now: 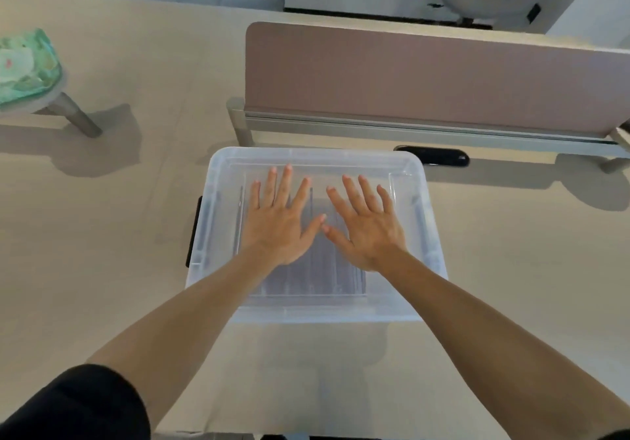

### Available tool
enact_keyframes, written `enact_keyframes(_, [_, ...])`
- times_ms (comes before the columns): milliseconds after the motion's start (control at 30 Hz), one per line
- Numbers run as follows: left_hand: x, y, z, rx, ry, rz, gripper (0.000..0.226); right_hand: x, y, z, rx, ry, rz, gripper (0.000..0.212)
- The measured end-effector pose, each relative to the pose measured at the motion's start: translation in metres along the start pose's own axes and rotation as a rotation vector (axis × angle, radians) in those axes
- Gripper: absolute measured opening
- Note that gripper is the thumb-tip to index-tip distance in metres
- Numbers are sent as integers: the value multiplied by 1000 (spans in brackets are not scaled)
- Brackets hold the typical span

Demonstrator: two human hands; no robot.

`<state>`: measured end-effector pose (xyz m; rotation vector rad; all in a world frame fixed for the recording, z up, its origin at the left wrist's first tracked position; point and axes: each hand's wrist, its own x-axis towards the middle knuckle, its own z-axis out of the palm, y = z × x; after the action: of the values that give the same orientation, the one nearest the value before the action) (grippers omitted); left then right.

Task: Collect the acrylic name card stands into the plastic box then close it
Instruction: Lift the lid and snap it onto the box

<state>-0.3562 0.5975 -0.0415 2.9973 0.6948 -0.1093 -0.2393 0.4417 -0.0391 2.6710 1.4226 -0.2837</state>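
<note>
Spreading wide under everything is a pale beige desk (102, 269), with a mauve partition (426, 74) along its far edge at 12 to 2 o'clock and a black oblong object (433, 156) just before it. At centre sits the plastic box (422, 235), lid (317, 163) on, acrylic stands (317, 269) dimly visible inside. Left hand (276, 228) and right hand (371, 231) lie flat on the lid, fingers splayed, gripping nothing, thumbs nearly touching

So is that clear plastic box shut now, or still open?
The lid is on: the clear plastic lid covers the box, with both hands, left and right, flat on it. Whether it is latched, cannot tell.
</note>
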Motion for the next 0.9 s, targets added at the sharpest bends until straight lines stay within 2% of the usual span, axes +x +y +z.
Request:
enact_keyframes(167, [14, 0, 4, -1, -13, -17, 77, 12, 9, -1, -15, 7, -27, 69])
enact_keyframes(400, [14, -2, -15, -23, -46, -4, 59, 11, 9, -17, 5, -51, -68, 64])
enact_keyframes(500, [5, -16, -22, -115, 5, -10, 56, 5, 20, -31, 135, -40, -81, 59])
enact_keyframes(600, [-8, -49, -24, -105, 170, -176, 63, -1, 39, -40, 268, 108, 115, 60])
enact_keyframes(667, [-14, -70, -26, -216, 221, -415, 60, -8, 57, -39, 434, 168, 348, 64])
enact_keyframes(733, [-14, -82, -27, -388, 103, -615, 65, -14, 77, -34, 675, 164, 557, 69])
enact_keyframes(833, [-20, -95, -23, -714, -37, -687, 65, -25, 87, -30, 1165, 94, 807, 75])
enact_keyframes(900, [-20, -98, -24, -895, -16, -736, 55, -27, 90, -29, 1349, 60, 888, 77])
